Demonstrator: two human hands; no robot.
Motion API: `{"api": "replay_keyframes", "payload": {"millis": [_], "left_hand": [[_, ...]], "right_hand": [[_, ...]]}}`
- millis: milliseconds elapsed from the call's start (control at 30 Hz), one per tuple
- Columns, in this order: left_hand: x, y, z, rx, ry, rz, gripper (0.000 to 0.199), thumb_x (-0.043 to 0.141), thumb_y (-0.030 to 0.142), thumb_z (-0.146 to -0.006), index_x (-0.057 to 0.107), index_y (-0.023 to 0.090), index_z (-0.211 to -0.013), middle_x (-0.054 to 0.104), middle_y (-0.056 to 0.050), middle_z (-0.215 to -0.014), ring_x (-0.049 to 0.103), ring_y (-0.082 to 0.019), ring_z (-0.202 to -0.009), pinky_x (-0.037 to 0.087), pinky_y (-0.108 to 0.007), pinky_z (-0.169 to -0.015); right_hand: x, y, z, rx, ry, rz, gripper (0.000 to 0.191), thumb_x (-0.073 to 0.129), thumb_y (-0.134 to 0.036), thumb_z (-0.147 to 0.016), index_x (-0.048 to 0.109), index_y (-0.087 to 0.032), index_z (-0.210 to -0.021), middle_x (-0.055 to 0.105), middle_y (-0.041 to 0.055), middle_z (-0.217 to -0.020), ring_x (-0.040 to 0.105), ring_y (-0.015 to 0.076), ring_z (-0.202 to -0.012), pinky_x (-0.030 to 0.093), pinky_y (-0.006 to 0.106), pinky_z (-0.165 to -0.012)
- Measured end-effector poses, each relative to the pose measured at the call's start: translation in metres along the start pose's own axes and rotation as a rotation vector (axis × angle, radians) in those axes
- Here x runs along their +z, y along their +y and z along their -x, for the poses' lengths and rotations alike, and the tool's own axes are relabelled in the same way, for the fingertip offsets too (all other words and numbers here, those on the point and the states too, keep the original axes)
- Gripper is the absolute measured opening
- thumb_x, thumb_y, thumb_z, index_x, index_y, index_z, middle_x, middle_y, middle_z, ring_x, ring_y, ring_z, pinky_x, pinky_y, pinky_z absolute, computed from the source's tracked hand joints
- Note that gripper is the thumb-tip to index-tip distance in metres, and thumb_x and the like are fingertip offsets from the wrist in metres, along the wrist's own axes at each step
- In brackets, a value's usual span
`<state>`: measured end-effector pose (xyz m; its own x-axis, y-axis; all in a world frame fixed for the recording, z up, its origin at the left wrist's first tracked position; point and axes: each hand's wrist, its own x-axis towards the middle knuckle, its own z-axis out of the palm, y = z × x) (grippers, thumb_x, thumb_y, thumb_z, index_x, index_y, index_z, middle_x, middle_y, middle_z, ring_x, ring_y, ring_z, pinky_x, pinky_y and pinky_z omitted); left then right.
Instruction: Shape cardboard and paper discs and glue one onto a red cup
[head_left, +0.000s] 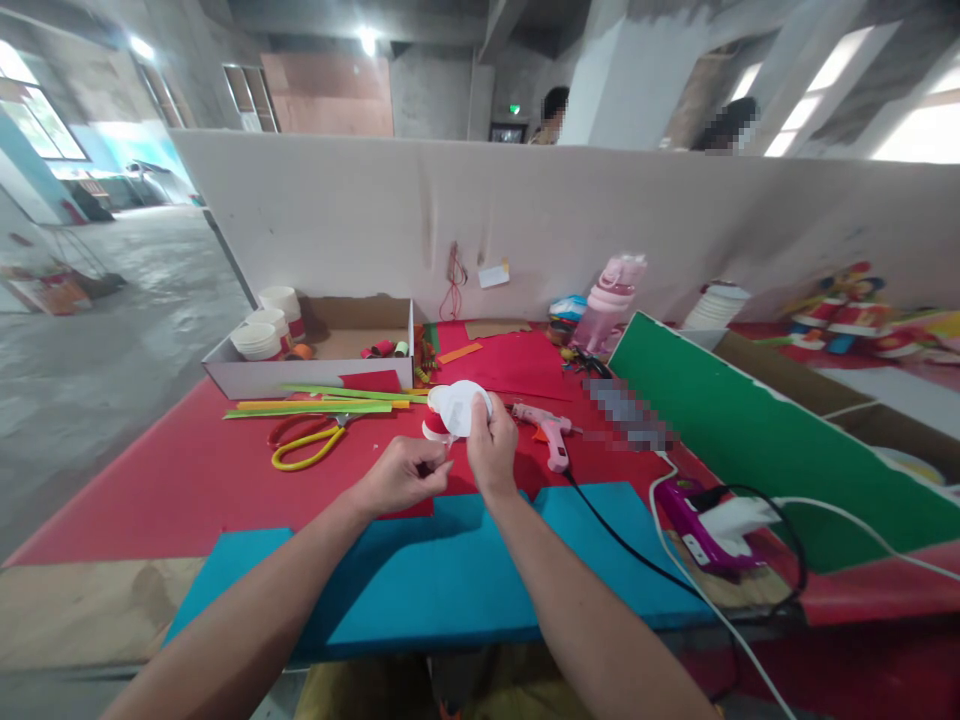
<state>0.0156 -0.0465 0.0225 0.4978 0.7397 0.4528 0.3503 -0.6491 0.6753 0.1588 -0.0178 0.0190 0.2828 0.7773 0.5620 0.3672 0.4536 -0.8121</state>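
A white paper disc (457, 410) is pinched at its right edge between the thumb and fingers of my right hand (493, 445). My left hand (405, 475) is closed just left of it, over the red table; whatever its curled fingers hold, if anything, is hidden. Directly behind the disc a small red and white cup-like piece (435, 426) shows in part. To the right of my right hand lies a pink glue gun (551, 428) with a black cord. Scissors (309, 447) with red and yellow handles rest left of my hands, near green and yellow paper strips (319, 406).
A white box (300, 378) with paper cups (259, 340) stands back left. A pink bottle (611, 300) is near the partition (337, 220). At right are a green board (735, 430) and a purple power strip (709, 530) with loose cables. Blue sheets (420, 590) line the front edge.
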Motion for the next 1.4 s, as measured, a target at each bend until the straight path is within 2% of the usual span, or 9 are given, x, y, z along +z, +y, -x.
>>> {"api": "replay_keyframes", "payload": {"millis": [333, 567, 700, 833, 933, 1067, 1200, 1300, 1400], "left_hand": [[-0.006, -0.005, 0.001, -0.03, 0.043, 0.011, 0.032, 0.05, 0.02, -0.081, 0.035, 0.016, -0.053, 0.031, 0.005, -0.053, 0.026, -0.005, -0.051, 0.022, -0.02, -0.048], [-0.005, -0.002, 0.002, -0.036, 0.029, 0.009, 0.031, 0.05, 0.02, -0.081, 0.036, 0.016, -0.054, 0.032, 0.005, -0.053, 0.027, -0.005, -0.05, 0.023, -0.02, -0.048], [-0.009, -0.001, 0.001, -0.026, 0.024, -0.012, 0.031, 0.05, 0.02, -0.08, 0.036, 0.016, -0.053, 0.033, 0.005, -0.052, 0.028, -0.006, -0.05, 0.024, -0.02, -0.048], [-0.024, -0.006, -0.001, 0.003, 0.038, -0.105, 0.03, 0.05, 0.017, -0.079, 0.036, 0.016, -0.052, 0.036, 0.004, -0.052, 0.032, -0.007, -0.053, 0.03, -0.022, -0.053], [-0.039, -0.017, -0.001, -0.02, 0.022, -0.222, 0.029, 0.052, 0.017, -0.076, 0.037, 0.017, -0.051, 0.04, 0.003, -0.053, 0.037, -0.009, -0.056, 0.035, -0.023, -0.059], [-0.053, -0.036, 0.0, -0.098, 0.013, -0.275, 0.006, 0.052, 0.015, -0.077, 0.055, 0.016, -0.072, 0.057, 0.001, -0.069, 0.049, -0.01, -0.061, 0.041, -0.022, -0.057], [-0.057, -0.04, 0.001, -0.091, 0.136, -0.353, 0.016, 0.05, 0.021, -0.085, 0.065, 0.018, -0.091, 0.069, -0.004, -0.088, 0.062, -0.014, -0.074, 0.049, -0.025, -0.067], [-0.053, -0.03, -0.001, 0.037, 0.277, -0.379, 0.016, 0.054, 0.025, -0.087, 0.067, 0.018, -0.092, 0.071, -0.006, -0.09, 0.065, -0.016, -0.082, 0.052, -0.028, -0.074], [-0.043, -0.018, -0.003, 0.195, 0.277, -0.382, 0.015, 0.055, 0.022, -0.087, 0.068, 0.018, -0.092, 0.071, -0.007, -0.088, 0.064, -0.017, -0.084, 0.052, -0.03, -0.076]], "right_hand": [[-0.002, 0.004, -0.004, 0.024, 0.042, -0.038, 0.031, 0.037, -0.039, -0.093, 0.057, -0.017, -0.083, 0.063, 0.0064, -0.078, 0.054, 0.0169, -0.07, 0.041, 0.026, -0.064], [-0.006, 0.007, -0.009, 0.076, 0.075, -0.036, 0.032, 0.038, -0.043, -0.092, 0.053, -0.018, -0.077, 0.058, 0.0037, -0.072, 0.05, 0.0154, -0.066, 0.038, 0.025, -0.061], [-0.008, 0.013, -0.014, 0.242, 0.081, -0.211, 0.035, 0.041, -0.05, -0.089, 0.052, -0.018, -0.081, 0.054, 0.0002, -0.067, 0.046, 0.0128, -0.059, 0.037, 0.023, -0.052], [-0.005, 0.013, -0.015, 0.462, 0.045, -0.483, 0.039, 0.045, -0.057, -0.083, 0.054, -0.019, -0.087, 0.051, -0.0029, -0.063, 0.043, 0.0096, -0.05, 0.031, 0.02, -0.043], [-0.003, 0.01, -0.014, 0.504, 0.017, -0.583, 0.042, 0.047, -0.058, -0.081, 0.056, -0.019, -0.092, 0.054, -0.0019, -0.065, 0.046, 0.0092, -0.05, 0.03, 0.018, -0.042], [-0.001, 0.009, -0.012, 0.505, -0.015, -0.595, 0.044, 0.047, -0.06, -0.08, 0.058, -0.02, -0.094, 0.056, -0.0012, -0.066, 0.048, 0.0097, -0.052, 0.03, 0.018, -0.041], [0.001, 0.008, -0.009, 0.441, -0.104, -0.535, 0.042, 0.045, -0.058, -0.082, 0.058, -0.018, -0.088, 0.053, -0.0021, -0.06, 0.045, 0.0101, -0.049, 0.028, 0.019, -0.04], [0.001, 0.005, -0.006, 0.307, -0.178, -0.375, 0.037, 0.043, -0.052, -0.086, 0.054, -0.019, -0.075, 0.048, -0.0031, -0.056, 0.042, 0.0107, -0.05, 0.028, 0.021, -0.043], [0.0, 0.003, -0.004, 0.131, -0.217, -0.159, 0.037, 0.039, -0.045, -0.09, 0.046, -0.02, -0.064, 0.043, -0.0036, -0.055, 0.04, 0.0111, -0.053, 0.027, 0.023, -0.048]]}}
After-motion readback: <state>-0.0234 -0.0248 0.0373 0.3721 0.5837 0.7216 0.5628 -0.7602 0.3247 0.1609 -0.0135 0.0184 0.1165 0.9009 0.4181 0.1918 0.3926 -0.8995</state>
